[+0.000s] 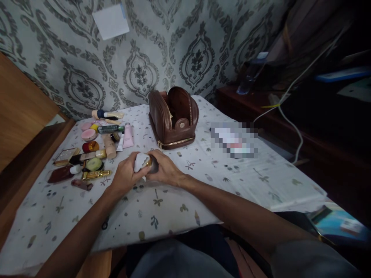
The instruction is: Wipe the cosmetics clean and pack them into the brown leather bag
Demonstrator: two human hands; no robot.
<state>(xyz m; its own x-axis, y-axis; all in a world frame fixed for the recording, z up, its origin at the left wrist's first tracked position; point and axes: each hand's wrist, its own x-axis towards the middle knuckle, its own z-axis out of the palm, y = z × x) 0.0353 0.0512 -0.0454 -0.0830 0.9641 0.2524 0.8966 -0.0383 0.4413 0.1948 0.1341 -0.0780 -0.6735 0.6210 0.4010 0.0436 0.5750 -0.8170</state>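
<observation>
Hands: the left hand (pixel 125 174) and the right hand (pixel 165 170) meet over the table (pixel 232 181), both closed around one small jar (pixel 150 163), with a white wad (pixel 140 161) pressed to it by the left.
Jar: off the cloth, between the palms, just in front of the brown bag (pixel 173 117).
Done: the bag stands unzipped; nothing shows inside from here.
Left: the heap of cosmetics (pixel 92 152) lies loose at the left, apart from the bag.

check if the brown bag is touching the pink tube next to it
Apart. The head view shows a strip of patterned tablecloth between the brown bag and the pink tube.
</observation>
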